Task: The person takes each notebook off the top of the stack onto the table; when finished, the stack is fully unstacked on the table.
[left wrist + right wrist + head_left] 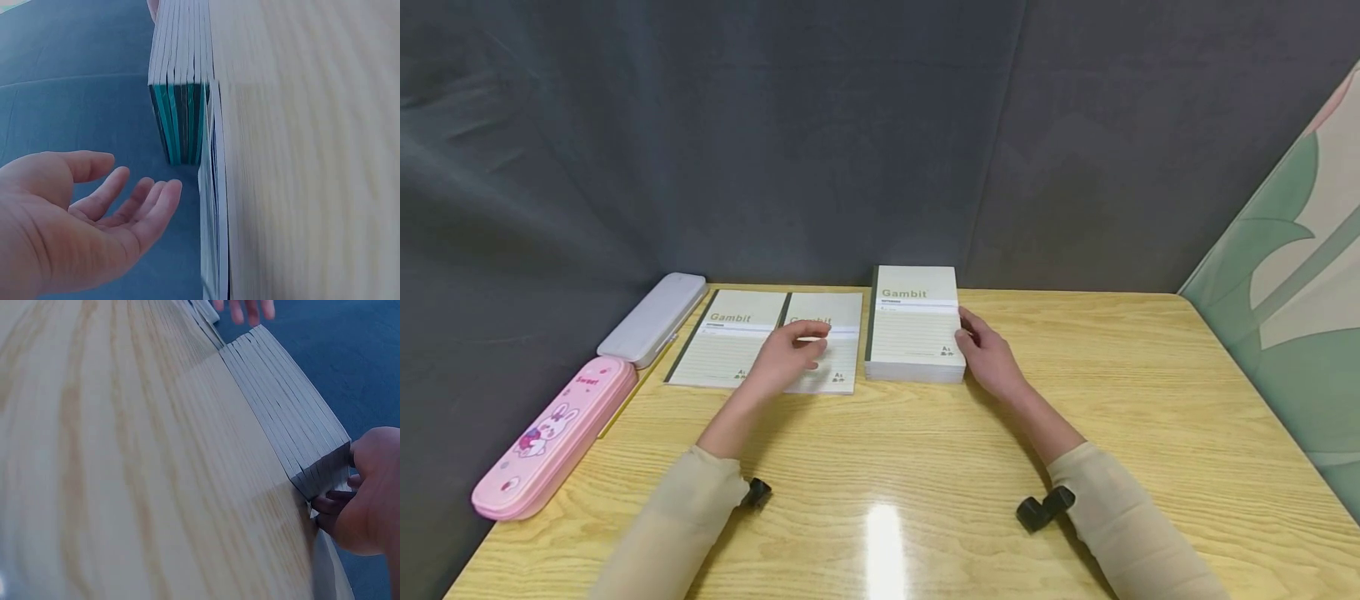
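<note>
A tall stack of notebooks [913, 321] with "Gambit" printed on the top cover stands at the back middle of the table. My right hand [990, 352] rests at its right side, thumb and fingertips against the page edges; in the right wrist view that hand [369, 494] is at the stack's near corner. To the left, two low notebooks lie side by side, a left notebook [722, 350] and a right notebook [842, 354]. Above the right one hovers my left hand [786, 358], its fingers loosely bent and nothing between them. The left wrist view shows this hand [94, 219] apart from the covers.
A pink pencil case [553, 442] with a rabbit picture lies along the table's left edge. Behind it is a pale grey case [653, 319], with a thin yellow stick [638, 387] beside them. A dark cloth [850, 142] hangs behind the wooden table [1112, 375].
</note>
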`<act>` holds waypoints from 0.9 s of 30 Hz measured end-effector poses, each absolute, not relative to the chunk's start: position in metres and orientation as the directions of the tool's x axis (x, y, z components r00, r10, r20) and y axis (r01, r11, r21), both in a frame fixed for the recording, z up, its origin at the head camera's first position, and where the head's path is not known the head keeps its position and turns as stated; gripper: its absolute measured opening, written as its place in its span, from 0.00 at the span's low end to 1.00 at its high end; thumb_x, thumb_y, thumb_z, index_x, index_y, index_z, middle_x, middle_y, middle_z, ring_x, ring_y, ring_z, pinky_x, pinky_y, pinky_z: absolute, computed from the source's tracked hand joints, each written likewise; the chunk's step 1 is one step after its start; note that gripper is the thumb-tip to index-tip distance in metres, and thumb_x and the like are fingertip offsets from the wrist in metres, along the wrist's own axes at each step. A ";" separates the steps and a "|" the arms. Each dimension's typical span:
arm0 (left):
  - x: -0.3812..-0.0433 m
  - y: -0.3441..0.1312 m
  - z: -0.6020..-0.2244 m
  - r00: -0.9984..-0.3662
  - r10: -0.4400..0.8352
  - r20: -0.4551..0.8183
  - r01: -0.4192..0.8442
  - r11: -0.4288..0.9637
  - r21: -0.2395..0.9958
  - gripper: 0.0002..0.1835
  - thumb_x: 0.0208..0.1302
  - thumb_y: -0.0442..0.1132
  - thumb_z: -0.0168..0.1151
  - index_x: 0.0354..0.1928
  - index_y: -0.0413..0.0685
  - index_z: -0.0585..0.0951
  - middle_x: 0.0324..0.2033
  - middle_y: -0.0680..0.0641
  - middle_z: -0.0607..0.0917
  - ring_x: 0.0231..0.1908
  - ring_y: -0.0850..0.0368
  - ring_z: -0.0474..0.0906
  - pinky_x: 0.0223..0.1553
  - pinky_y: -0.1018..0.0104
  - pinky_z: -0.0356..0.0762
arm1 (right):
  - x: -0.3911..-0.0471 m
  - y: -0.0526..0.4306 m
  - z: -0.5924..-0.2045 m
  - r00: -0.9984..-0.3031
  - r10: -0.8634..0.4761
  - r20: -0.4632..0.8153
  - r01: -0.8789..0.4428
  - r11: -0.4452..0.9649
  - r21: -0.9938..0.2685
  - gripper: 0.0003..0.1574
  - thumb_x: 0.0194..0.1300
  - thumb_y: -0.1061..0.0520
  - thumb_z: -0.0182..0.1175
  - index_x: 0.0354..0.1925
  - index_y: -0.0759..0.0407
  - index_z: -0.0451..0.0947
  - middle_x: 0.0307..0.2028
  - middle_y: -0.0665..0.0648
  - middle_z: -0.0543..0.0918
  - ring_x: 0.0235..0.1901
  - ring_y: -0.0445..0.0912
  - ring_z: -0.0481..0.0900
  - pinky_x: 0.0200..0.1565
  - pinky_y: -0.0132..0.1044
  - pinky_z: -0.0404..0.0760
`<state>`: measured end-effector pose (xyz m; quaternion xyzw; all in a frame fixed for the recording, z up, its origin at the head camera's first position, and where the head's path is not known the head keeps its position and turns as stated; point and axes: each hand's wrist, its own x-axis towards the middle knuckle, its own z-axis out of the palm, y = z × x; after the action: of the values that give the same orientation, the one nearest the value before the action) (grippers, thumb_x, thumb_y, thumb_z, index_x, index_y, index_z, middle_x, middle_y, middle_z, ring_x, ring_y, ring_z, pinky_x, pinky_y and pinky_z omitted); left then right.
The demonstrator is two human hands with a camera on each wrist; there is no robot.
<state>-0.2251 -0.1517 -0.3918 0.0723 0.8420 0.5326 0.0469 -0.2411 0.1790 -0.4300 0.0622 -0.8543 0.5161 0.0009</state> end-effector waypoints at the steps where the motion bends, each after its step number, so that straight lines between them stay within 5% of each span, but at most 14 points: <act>1: -0.228 -0.147 -0.393 -0.984 0.180 -0.006 0.069 0.407 0.911 0.20 0.75 0.35 0.58 0.65 0.37 0.77 0.61 0.37 0.78 0.56 0.43 0.79 0.47 0.53 0.84 | -0.241 0.179 -0.430 -0.993 -0.096 0.074 -0.110 0.445 -0.889 0.34 0.82 0.53 0.46 0.78 0.63 0.55 0.73 0.66 0.64 0.70 0.58 0.66 0.70 0.50 0.66; 13: -0.248 -0.107 -0.406 -0.969 0.237 -0.061 -0.013 0.200 0.980 0.25 0.75 0.34 0.56 0.71 0.40 0.71 0.69 0.38 0.70 0.66 0.43 0.70 0.57 0.49 0.79 | -0.239 0.174 -0.427 -0.993 0.040 0.112 -0.087 0.400 -0.912 0.25 0.72 0.55 0.63 0.64 0.61 0.78 0.62 0.63 0.78 0.57 0.56 0.80 0.53 0.46 0.82; 27: -0.249 -0.094 -0.413 -0.946 0.305 -0.106 -0.040 0.215 0.976 0.26 0.74 0.38 0.61 0.72 0.53 0.72 0.74 0.46 0.63 0.71 0.47 0.65 0.60 0.50 0.76 | -0.240 0.175 -0.424 -0.993 0.064 0.103 -0.064 0.442 -0.895 0.25 0.71 0.57 0.65 0.63 0.65 0.79 0.58 0.64 0.81 0.53 0.55 0.80 0.48 0.39 0.84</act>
<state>-0.2492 -0.0938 -0.4128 0.0865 0.7669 0.6204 0.1392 -0.2396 0.1747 -0.4238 0.0000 -0.8468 0.5283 0.0610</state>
